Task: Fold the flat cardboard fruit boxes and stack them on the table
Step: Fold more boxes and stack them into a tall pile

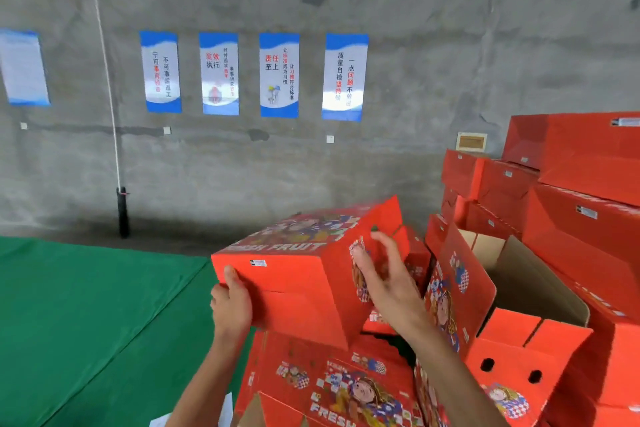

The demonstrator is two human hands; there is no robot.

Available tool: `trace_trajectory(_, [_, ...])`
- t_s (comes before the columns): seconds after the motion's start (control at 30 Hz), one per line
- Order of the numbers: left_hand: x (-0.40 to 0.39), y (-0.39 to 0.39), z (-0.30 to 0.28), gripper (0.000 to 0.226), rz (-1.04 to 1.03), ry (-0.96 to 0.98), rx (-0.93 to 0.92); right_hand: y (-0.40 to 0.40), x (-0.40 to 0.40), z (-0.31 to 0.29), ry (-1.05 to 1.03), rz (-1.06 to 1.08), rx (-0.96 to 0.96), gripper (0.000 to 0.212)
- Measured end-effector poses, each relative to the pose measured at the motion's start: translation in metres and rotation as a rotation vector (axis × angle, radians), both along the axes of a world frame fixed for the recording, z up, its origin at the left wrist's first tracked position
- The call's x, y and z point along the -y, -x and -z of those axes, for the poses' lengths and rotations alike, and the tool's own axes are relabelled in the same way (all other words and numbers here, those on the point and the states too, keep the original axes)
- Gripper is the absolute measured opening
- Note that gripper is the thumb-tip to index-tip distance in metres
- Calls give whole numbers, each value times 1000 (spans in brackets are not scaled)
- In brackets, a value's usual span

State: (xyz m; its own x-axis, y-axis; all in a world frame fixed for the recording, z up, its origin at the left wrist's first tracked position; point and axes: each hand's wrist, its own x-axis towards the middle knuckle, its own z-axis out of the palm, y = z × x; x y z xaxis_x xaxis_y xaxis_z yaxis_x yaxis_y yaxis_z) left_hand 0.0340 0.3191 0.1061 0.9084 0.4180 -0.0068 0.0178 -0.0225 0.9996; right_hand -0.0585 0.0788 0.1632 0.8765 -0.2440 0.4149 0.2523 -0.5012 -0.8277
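Above the table (pixel 86 322), left hand (pixel 231 305) grips folded box (pixel 294 281); right hand (pixel 388 274) presses flat, grip open.

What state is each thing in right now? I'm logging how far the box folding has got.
Red printed cardboard fruit box in the hands: folded up, closed, held tilted.
Left hand: grips the box's near lower corner.
Right hand: fingers straight, against the box's right end.
Red cardboard box with brown inside: open at the top.
Stacked red boxes at the right: folded, closed, piled.
Flat red printed cardboard: unfolded, lying underneath.
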Motion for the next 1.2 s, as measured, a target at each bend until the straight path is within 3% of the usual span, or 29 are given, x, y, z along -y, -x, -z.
trace_trajectory(0.1, [35, 7, -21, 95, 188, 300, 75, 6, 7, -44, 274, 59, 119, 59])
trace_trajectory(0.2, [73, 12, -47, 82, 463, 589, 164, 18, 10, -78, 567, 133, 165, 65])
trace_trajectory(0.4, [149, 19, -103, 52, 862, 756, 283, 49, 51, -136, 936, 416, 360, 62])
trace_trajectory(0.53, [219, 28, -127, 44, 869, 637, 306, 80, 93, -145, 1047, 557, 433, 60])
trace_trajectory(0.6, [255, 37, -133, 54, 824, 516, 330, 95, 115, -139, 1082, 598, 390, 61])
trace_trajectory(0.7, [298, 59, -140, 58, 895, 379, 482, 113, 149, -127, 1002, 606, 289, 61])
trace_trajectory(0.77, [322, 68, -137, 70, 973, 333, 518, 122, 170, -119, 949, 609, 286, 60])
trace_trajectory(0.83, [340, 72, -132, 66, 968, 239, 532, 127, 189, -109, 931, 593, 268, 58])
trace_trajectory(0.9, [351, 74, -123, 57, 952, 202, 512, 127, 205, -96, 900, 581, 190, 57])
trace_trajectory(1.0, [351, 80, -100, 64, 965, 73, 569, 128, 218, -81, 832, 532, 120, 58])
trace_trajectory(1.1, [346, 84, -84, 70, 964, 15, 560, 135, 221, -74, 796, 502, 145, 56])
trace_trajectory(1.2, [340, 85, -84, 69, 971, 59, 568, 142, 217, -69, 846, 614, 221, 50])
